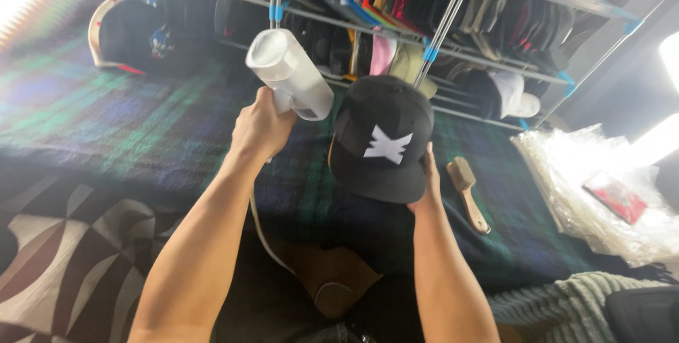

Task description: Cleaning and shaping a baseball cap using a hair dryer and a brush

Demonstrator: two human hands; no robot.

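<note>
My left hand (260, 127) grips the handle of a white handheld steamer (288, 73), whose head points toward a black cap (382, 138) with a white emblem on its front. A white cord (263, 233) hangs from the steamer down along my left arm. My right hand (428, 186) holds the cap up from behind, by the brim's edge, fingers mostly hidden by the cap. The steamer's head sits just left of the cap, almost touching it.
A dark green and blue plaid blanket (106, 117) covers the surface. A wooden brush (468, 193) lies right of the cap. Clear plastic bags (587, 180) lie at right. A metal rack (438, 39) with several caps stands behind. A patterned rug (71, 258) lies at lower left.
</note>
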